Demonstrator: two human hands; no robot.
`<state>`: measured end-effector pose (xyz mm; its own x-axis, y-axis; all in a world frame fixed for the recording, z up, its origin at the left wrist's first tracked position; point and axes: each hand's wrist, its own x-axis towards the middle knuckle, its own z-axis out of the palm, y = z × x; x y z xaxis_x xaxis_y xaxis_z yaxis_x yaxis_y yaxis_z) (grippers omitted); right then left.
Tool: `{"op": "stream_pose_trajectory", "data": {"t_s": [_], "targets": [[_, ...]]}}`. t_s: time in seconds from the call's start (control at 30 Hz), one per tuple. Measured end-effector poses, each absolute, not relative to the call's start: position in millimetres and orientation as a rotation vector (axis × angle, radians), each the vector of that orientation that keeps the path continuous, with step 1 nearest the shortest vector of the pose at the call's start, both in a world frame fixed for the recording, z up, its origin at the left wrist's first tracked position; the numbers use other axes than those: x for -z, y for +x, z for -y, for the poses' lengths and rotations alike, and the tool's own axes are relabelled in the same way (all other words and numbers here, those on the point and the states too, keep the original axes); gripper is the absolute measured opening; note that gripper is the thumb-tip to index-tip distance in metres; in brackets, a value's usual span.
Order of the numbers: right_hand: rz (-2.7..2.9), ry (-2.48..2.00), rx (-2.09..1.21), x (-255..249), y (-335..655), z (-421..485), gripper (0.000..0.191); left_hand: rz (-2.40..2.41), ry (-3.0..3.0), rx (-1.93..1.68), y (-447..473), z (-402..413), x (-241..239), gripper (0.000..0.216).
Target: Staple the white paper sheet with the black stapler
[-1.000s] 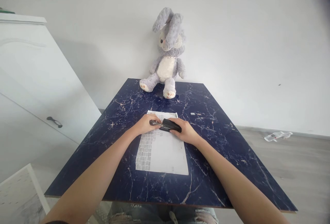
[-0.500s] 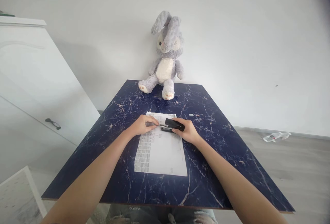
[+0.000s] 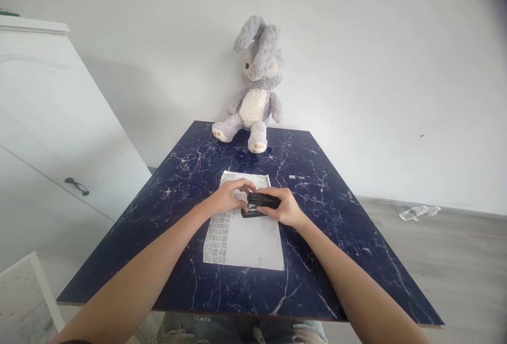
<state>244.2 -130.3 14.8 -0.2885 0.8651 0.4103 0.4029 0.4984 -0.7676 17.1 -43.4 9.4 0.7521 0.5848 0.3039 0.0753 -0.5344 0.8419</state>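
The left hand (image 3: 231,196) is over the upper part of a printed sheet (image 3: 253,246) on the dark tabletop (image 3: 237,294), its thumb and forefinger bowed with a gap between them. Their tips reach the left end of a black stapler (image 3: 262,201), just to their right; whether they pinch it I cannot tell. The stapler lies crosswise above the sheet, long axis running left to right between the hands. At its right end, the right hand (image 3: 288,209) is nearer, fingers on top and thumb along the near side, gripping it.
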Motion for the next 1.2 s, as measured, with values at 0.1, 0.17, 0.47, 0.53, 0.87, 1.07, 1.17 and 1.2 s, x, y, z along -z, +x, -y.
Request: {"op": "stream_pose_trajectory", "data": {"t_s": [0.1, 0.17, 0.47, 0.53, 0.87, 1.07, 1.17, 1.2], "targets": [[1.804, -1.158, -0.587, -16, 259, 123, 0.037, -0.623, 2.109, -0.819, 18, 40, -8, 0.041], [1.729, -1.269, -0.477, -15, 278, 117, 0.037, -0.653, 2.209, -0.763, 17, 40, -6, 0.037], [1.827, -1.494, -0.419, -1, 354, 108, 0.041, -0.731, 2.597, -0.452, 5, 32, 16, 0.052], [1.888, -1.460, -0.442, -3, 347, 109, 0.040, -0.708, 2.591, -0.493, 6, 33, 17, 0.054], [2.093, -1.335, -0.483, -15, 286, 120, 0.031, -0.516, 2.583, -0.448, 31, 56, 15, 0.067], [2.077, -1.360, -0.416, -14, 268, 120, 0.028, -0.504, 2.533, -0.468, 34, 57, 16, 0.092], [1.995, -1.362, -0.301, -26, 263, 124, 0.032, -0.545, 2.492, -0.501, 36, 59, 16, 0.101], [1.903, -1.376, -0.214, -31, 262, 126, 0.034, -0.578, 2.465, -0.514, 35, 59, 16, 0.104]]}}
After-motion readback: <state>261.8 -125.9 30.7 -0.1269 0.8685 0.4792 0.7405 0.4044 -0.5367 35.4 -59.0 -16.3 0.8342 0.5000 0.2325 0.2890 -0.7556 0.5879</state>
